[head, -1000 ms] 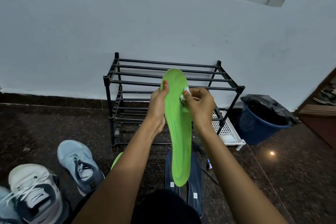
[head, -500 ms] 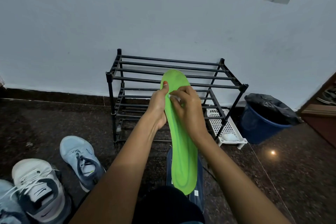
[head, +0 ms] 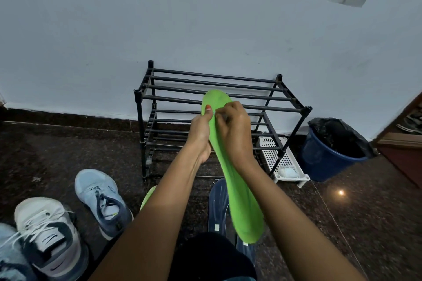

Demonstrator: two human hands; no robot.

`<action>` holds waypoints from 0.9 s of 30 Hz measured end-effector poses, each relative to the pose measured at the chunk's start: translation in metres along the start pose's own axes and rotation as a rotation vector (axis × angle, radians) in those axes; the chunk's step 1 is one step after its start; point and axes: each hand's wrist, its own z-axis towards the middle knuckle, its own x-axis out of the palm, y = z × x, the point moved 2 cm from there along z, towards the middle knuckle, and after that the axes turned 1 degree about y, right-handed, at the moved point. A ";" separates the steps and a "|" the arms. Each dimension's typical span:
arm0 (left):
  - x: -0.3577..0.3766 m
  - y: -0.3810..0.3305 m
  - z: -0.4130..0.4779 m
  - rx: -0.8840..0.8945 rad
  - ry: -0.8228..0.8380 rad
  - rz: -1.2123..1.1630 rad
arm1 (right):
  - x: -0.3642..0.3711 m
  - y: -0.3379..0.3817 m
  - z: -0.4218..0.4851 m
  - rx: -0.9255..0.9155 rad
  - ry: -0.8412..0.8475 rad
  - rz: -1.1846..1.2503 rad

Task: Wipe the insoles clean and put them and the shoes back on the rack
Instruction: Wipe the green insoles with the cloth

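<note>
The left hand [head: 201, 137] grips the left edge of a bright green insole [head: 242, 207], thumb laid over the front face near the toe end and the other fingers wrapped behind. The right hand [head: 234, 131] is bunched with its fingers curled tight against the same face, just right of that thumb; whether they pinch a cloth I cannot tell. The insole is held in the air, toe end far and up in front of the black shoe rack [head: 205, 75], heel end near, above the person's lap.

On the dark speckled floor [head: 370, 217] a second green insole [head: 148, 196] peeks out left of the left forearm, and a navy insole [head: 218, 205] lies under the held one. To the near left stand a light blue sneaker [head: 100, 198] and a white and dark sneaker [head: 45, 232]. Right of the rack are a white perforated tray [head: 280, 162] and a blue bin [head: 328, 162] with a black liner.
</note>
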 end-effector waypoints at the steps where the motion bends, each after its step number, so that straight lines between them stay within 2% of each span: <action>1: 0.002 0.002 -0.002 0.008 0.007 0.011 | -0.001 -0.002 0.008 0.021 -0.018 -0.007; 4: 0.003 0.005 -0.002 0.022 -0.013 0.023 | -0.002 -0.001 0.020 0.035 0.003 -0.023; 9: -0.009 -0.005 0.006 0.050 -0.094 0.012 | 0.004 0.014 -0.018 -0.077 0.124 0.013; 19: 0.003 -0.002 -0.004 0.141 -0.055 0.071 | -0.001 0.002 0.027 0.075 -0.015 0.010; 27: -0.007 -0.009 0.000 0.149 -0.127 0.050 | 0.004 0.015 -0.020 -0.021 0.133 0.042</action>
